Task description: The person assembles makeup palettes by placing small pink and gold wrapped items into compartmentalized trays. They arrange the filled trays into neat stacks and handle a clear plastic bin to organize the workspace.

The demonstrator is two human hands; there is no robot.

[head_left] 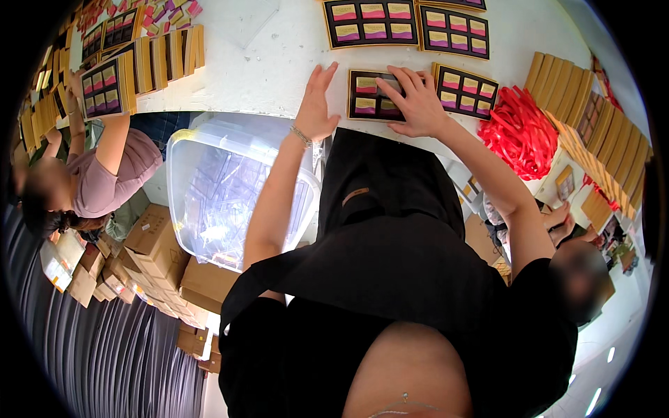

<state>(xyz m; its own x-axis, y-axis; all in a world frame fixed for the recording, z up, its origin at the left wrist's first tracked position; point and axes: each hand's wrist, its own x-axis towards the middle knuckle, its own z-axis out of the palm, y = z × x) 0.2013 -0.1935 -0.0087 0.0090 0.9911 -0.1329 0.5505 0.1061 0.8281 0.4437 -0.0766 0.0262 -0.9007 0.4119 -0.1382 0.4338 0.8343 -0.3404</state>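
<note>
– what sort of place is this?
– a packing workshop, it seems: long white worktable [251,70], gold-edged black compartment boxes [371,23], stacked brown cardboard cartons [157,245], heaped shiny red ribbon [519,136]
– other workers?
– yes, a person in a dusty-pink top [115,174] at the same table

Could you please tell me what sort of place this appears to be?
Probably a packing workshop: boxes of small packets lie on a white table beside a heap of red ribbon-like strips, and cardboard cartons stand stacked nearby.
</note>
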